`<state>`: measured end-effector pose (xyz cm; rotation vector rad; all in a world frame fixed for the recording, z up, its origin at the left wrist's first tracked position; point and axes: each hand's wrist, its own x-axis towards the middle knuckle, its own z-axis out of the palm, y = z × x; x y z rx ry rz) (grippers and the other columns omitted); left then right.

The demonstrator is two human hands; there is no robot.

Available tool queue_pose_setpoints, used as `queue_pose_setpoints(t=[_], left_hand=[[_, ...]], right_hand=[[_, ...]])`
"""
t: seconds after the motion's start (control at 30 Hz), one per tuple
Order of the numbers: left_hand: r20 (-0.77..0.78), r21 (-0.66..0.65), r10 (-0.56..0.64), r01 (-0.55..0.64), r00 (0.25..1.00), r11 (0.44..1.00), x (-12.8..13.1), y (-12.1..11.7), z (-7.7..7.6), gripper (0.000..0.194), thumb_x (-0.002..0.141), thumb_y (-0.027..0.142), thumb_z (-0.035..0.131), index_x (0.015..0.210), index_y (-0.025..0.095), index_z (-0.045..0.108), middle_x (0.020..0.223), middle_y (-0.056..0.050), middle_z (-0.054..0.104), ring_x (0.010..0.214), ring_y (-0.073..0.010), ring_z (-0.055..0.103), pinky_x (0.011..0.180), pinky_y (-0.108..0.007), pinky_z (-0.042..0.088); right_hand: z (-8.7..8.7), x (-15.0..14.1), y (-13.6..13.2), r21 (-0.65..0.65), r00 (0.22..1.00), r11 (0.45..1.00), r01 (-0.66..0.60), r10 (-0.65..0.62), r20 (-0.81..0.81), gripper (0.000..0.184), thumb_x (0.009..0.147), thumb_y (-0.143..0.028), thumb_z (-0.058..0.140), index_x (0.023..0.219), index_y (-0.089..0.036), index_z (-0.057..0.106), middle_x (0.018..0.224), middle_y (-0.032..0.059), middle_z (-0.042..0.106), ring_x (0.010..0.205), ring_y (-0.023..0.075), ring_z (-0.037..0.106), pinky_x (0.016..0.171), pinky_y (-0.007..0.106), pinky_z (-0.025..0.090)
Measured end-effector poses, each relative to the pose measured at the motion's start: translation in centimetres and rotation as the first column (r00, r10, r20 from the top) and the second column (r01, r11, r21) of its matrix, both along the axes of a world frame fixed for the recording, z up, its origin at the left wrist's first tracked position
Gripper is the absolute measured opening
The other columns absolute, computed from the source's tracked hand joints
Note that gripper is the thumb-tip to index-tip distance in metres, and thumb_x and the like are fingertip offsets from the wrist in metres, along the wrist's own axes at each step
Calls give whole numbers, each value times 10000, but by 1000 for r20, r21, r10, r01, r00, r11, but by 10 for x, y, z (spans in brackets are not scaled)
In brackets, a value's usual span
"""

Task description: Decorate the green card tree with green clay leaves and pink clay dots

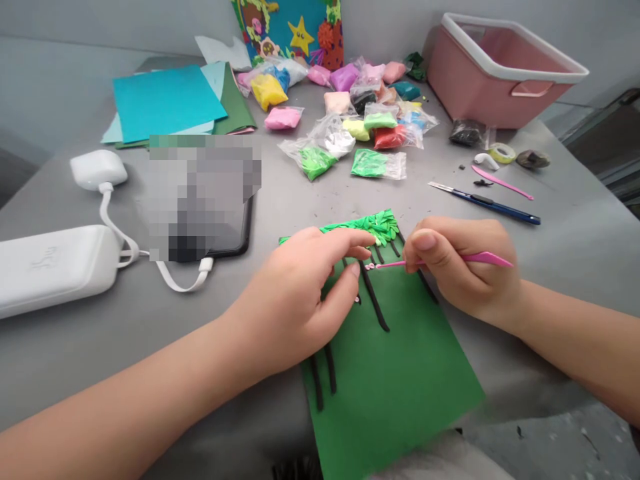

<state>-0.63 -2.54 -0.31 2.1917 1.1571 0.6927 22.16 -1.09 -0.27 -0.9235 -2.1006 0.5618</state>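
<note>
A green card [400, 380] lies on the grey table [100, 353] in front of me, with thin black clay strips [374, 303] running down it and a bunch of bright green clay leaves [377, 223] at its far edge. My right hand [463, 270] is closed on a pink modelling tool [487, 259], whose tip points left at a tiny pink bit of clay on the card. My left hand [300, 300] rests on the card, fingers curled, with the forefinger and thumb close to that tip.
Several bags of coloured clay [350, 113] lie at the back centre, beside a pink plastic tub [500, 73]. A blue craft knife [487, 203] and another pink tool [503, 182] lie right. Coloured paper sheets [167, 100], a tablet [235, 233], a white charger [50, 267] sit left.
</note>
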Motion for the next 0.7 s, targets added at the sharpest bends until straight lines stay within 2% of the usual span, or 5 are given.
queue_pose_setpoints(t=[0.17,0.3,0.53,0.7], left_hand=[[-63,86,-67,72,996,994,2,-1,1,341,950,172,492,1250,176,652,1114,-62,770,923,-221,645,845,-340,503],[-84,86,-89,96,992,992,3,-2,2,388,928,154,499,1290,194,634,1138,-47,762,914,-224,610,806,-332,490],[-129,121,-99,115,987,986,3,-2,1,407,911,126,488,1293,177,618,1006,-53,740,908,-225,588,810,-331,479],[-126,129,-124,140,984,982,3,-1,-3,420,906,114,488,1304,179,604,1026,-38,749,869,-214,564,806,-329,469]], right_hand=[[-1,0,1,26,999,1000,-10,9,33,442,1069,-321,480,652,-193,552,529,-47,490,463,61,429,460,221,333],[0,-1,1,23,999,1000,4,-5,36,429,1061,-318,492,653,-198,554,528,-50,484,464,68,428,457,225,333],[0,-1,2,19,999,1000,9,-10,51,429,1060,-336,489,656,-205,545,518,-54,471,460,74,419,466,233,337],[0,-1,1,6,998,1000,14,-14,69,439,1062,-356,482,653,-206,540,514,-55,466,462,78,416,467,237,339]])
